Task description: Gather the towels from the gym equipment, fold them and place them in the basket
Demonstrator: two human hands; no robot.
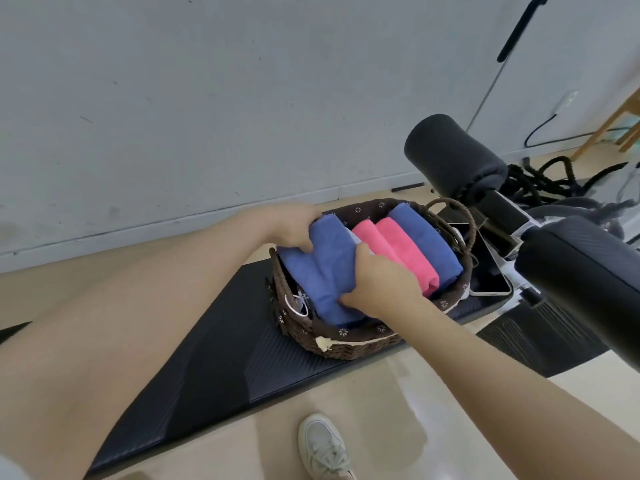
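towels fill most of the wicker basket (349,346) in my head view; the basket sits on a black padded bench (214,368), near the far end of the pad; inside it i count a folded blue towel (424,242) at the right, two pink towels (403,252) just beside it, and another blue towel (329,268) at the left, which both of my hands are on; a sliver of pale cloth shows between the left blue towel and the pink ones, too little of it visible to name; my left hand (294,226) grips the far end of that blue towel, fingers curled down over its edge; my right hand (379,284) grips its near right side, thumb up on top and fingers tucked round the fold; the towel lies partly in the basket, its upper face humped above the rim; the basket's dark lining has small flower marks, and a woven handle (462,220) arches over its right end; a phone or tablet (491,271) lies flat just right of the basket; two black foam rollers (453,157) of the gym machine stand at the right; a pale sneaker (325,448) rests on the tan floor (398,427) below; a grey wall (207,98) runs behind.
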